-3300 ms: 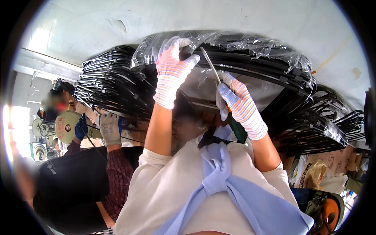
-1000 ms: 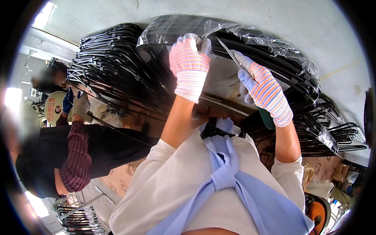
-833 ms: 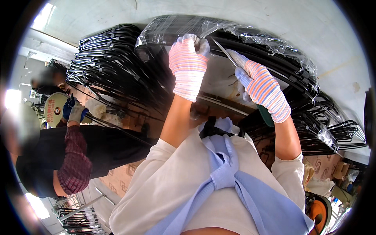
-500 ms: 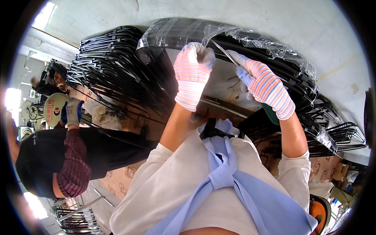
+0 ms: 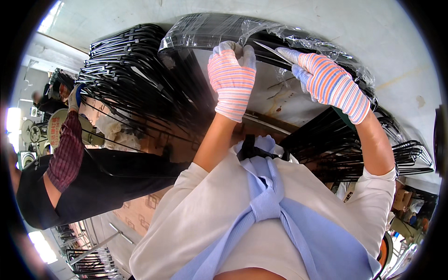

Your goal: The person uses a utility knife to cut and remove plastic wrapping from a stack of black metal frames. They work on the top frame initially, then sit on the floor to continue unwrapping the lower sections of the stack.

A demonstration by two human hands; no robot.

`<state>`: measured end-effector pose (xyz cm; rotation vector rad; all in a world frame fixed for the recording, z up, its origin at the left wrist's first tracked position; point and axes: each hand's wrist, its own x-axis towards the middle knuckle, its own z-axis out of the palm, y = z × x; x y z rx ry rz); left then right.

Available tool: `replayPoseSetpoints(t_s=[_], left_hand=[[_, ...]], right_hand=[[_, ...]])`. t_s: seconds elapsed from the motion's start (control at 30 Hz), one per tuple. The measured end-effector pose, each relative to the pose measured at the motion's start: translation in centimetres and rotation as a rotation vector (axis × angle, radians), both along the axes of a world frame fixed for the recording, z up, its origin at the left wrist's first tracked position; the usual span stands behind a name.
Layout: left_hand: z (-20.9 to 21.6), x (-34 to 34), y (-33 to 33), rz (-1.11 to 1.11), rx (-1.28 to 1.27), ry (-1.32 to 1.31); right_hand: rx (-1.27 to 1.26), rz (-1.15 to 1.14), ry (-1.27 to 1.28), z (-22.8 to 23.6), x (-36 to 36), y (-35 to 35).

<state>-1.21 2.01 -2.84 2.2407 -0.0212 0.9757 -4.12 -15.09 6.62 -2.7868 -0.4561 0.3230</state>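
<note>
My left hand (image 5: 233, 79), in a striped knit glove, is closed at the near edge of a film-wrapped black bundle (image 5: 205, 35). It pinches the clear plastic film (image 5: 249, 29), whose loose end rises past the fingertips. In a matching glove, my right hand (image 5: 329, 84) grips a tool with a long, pointed metal blade (image 5: 273, 51). The blade's tip points toward my left hand and lies close to the film. Part of a dark green piece (image 5: 344, 117) shows beneath the right wrist; the glove hides the tool's grip.
Stacked black tubular metal frames (image 5: 116, 60) stand to the left, and more frames (image 5: 406, 156) to the right. A co-worker (image 5: 112, 186) in dark trousers is at the left, a gloved hand (image 5: 74, 97) at the left stack. A pale wall (image 5: 401, 56) rises behind the bundle.
My right hand has moved right and slightly down, drawing the blade away from my left hand. My left hand still pinches the film. The co-worker's gloved hand has gone up to the frame stack.
</note>
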Motion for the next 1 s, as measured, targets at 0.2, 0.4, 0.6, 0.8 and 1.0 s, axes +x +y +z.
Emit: replayPoseSetpoints(t_s=[0.2,0.4,0.6,0.8,1.0], left_hand=[[-0.4,0.6,0.2,-0.063,-0.006,-0.052],[-1.3,0.9,0.9,-0.111,-0.123,-0.096],[-1.9,0.7,1.1,-0.126,-0.113,-0.048],[0.0,-0.3,0.3,-0.036,-0.048,-0.148],[-0.7,0.6,1.0,-0.068,0.048,-0.140]], right_hand=[[0.418,-0.214,0.308,0.8,0.2,0.4],[1.745,0.292,0.196,0.1,-3.4,-1.2],[1.863,0.463,-0.047,-0.5,-4.1,-2.4],[0.720,-0.174,-0.127,-3.6,-3.0,-0.2],[0.050,-0.100,-0.269,-2.2,-0.6,1.8]])
